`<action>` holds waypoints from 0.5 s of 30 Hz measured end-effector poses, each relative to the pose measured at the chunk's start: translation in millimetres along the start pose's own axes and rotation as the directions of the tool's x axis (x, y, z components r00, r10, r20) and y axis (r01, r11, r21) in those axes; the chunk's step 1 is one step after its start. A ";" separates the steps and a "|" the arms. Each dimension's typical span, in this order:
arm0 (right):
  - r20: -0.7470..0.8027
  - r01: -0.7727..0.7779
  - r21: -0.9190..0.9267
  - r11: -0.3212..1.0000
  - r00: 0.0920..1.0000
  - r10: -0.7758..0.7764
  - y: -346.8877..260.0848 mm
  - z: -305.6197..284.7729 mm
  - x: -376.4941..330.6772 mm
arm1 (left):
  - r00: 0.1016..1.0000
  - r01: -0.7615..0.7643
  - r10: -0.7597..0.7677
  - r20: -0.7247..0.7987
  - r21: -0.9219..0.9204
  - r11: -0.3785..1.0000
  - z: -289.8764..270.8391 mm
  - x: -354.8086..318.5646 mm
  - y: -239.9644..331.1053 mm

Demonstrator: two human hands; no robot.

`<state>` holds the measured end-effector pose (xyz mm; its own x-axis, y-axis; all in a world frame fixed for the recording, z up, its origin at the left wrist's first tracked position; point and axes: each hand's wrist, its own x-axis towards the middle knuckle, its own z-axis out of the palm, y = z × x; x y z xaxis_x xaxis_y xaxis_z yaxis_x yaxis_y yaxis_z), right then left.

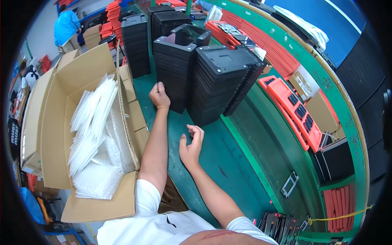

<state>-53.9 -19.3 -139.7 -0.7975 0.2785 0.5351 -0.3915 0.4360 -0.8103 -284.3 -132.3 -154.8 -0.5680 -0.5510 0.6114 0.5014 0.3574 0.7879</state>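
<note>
My left hand [159,96] is closed, its fingers curled in at the lower left side of a tall stack of black plastic trays [173,67]. Whether anything is inside those fingers is hidden. Closer to my body, my right hand [192,146] hovers over the green tabletop [212,163], thumb apart from loosely bent fingers and nothing visible between them. A second black tray stack [216,85] stands against the first on its right, in front of the right hand but apart from it.
To my left, an open cardboard box [57,134] holds white bubble-wrap bags [94,134]. More black stacks [136,45] stand farther back. Along the right, a green-framed shelf carries red trays [296,110]. A small metal frame [290,183] lies lower right. A person in blue [66,26] stands far left.
</note>
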 end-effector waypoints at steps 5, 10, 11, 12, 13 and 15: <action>-0.104 -0.118 0.082 0.990 0.987 0.126 9.5 -1.8 3.3 | 0.998 0.038 -0.039 -0.051 -0.029 0.999 10.1 -5.5 14.6; -0.010 -0.207 0.335 0.919 0.975 0.223 23.7 1.9 1.9 | 0.960 0.250 -0.260 -0.106 -0.105 0.963 11.5 0.2 26.1; 0.026 -0.228 0.377 0.898 0.971 0.236 22.8 1.3 1.4 | 0.893 0.408 -0.435 -0.119 -0.198 0.891 11.6 1.5 33.4; 0.034 -0.217 0.386 0.897 0.975 0.222 21.0 2.0 -0.4 | 0.797 0.544 -0.593 -0.113 -0.291 0.787 8.8 6.0 39.9; 0.067 -0.215 0.405 0.889 0.976 0.206 18.4 4.2 -3.4 | 0.803 0.529 -0.582 -0.129 -0.296 0.795 2.5 14.3 45.2; 0.141 -0.221 0.448 0.866 0.974 0.176 13.4 13.1 -8.6 | 0.857 0.349 -0.459 -0.232 -0.395 0.850 -17.3 33.8 56.3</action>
<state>-58.3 -27.0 -158.3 -0.9105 0.2274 0.3454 -0.3685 -0.0668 -0.9272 -263.9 -143.9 -91.1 -0.5662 -0.8114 0.1453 0.4861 -0.1864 0.8538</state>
